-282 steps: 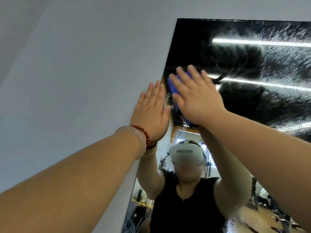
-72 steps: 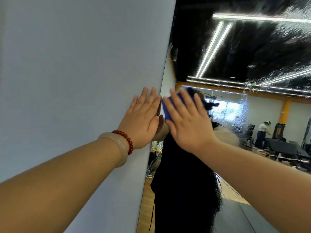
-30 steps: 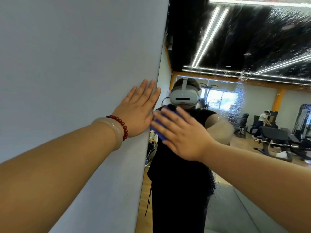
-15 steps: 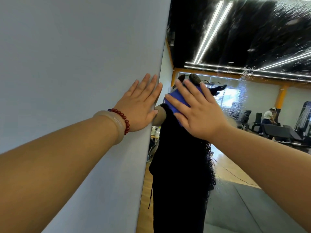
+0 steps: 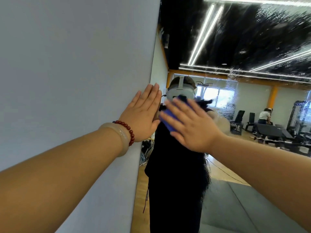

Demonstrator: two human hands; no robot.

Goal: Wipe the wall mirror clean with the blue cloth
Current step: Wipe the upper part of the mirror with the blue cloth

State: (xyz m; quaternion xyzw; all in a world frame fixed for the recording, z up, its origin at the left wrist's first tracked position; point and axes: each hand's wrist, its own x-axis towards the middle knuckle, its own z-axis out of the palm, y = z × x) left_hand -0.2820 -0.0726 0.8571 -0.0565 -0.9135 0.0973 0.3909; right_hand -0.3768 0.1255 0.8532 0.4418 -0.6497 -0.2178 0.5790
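Nearest us, at centre left of the frame, our left hand (image 5: 143, 113) lay flat against the grey wall (image 5: 75, 64), fingers straight and close together, a red bead bracelet (image 5: 129, 132) on its wrist. Just right of it, our right hand (image 5: 193, 126) pressed the blue cloth (image 5: 170, 115) onto the wall mirror (image 5: 252, 47) with straight, spread fingers, near the mirror's left edge. Farther off, at upper right, droplets (image 5: 277, 22) speckled the glass.

Right hand (image 5: 193, 125) presses blue cloth (image 5: 170, 117) flat on seemingly wet mirror (image 5: 252, 47).
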